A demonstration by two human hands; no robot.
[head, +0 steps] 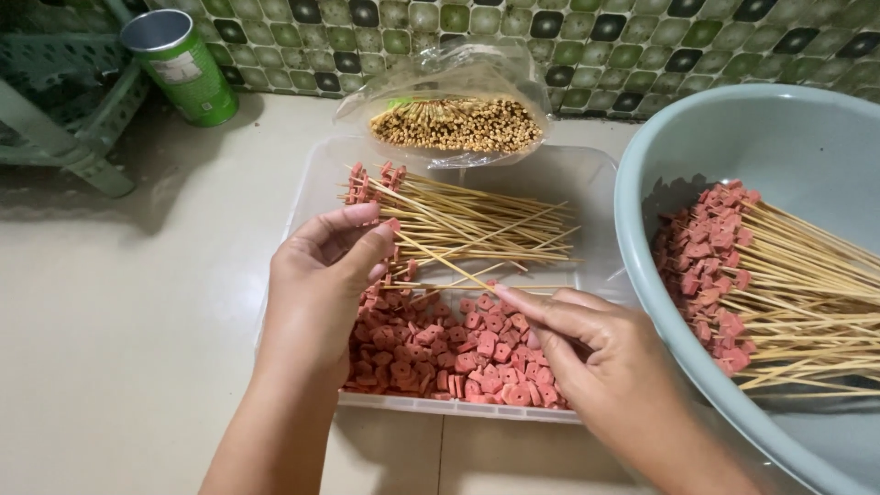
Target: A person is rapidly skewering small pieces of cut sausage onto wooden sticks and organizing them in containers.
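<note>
My left hand [325, 275] pinches the far end of a thin bamboo skewer [442, 259], and my right hand [587, 344] holds its near end between thumb and fingers. Both hands hover over a clear plastic tray [587, 170]. The tray's near half is heaped with small pink sausage pieces [458, 353]. Its far half holds a pile of skewers with pink pieces on their tips [458, 215].
A grey-blue basin [788, 137] at right holds many finished skewers [779, 275]. A clear bag of bare bamboo sticks [456, 124] lies behind the tray. A green can [181, 66] and a green plastic stool [55, 101] stand at far left by the tiled wall.
</note>
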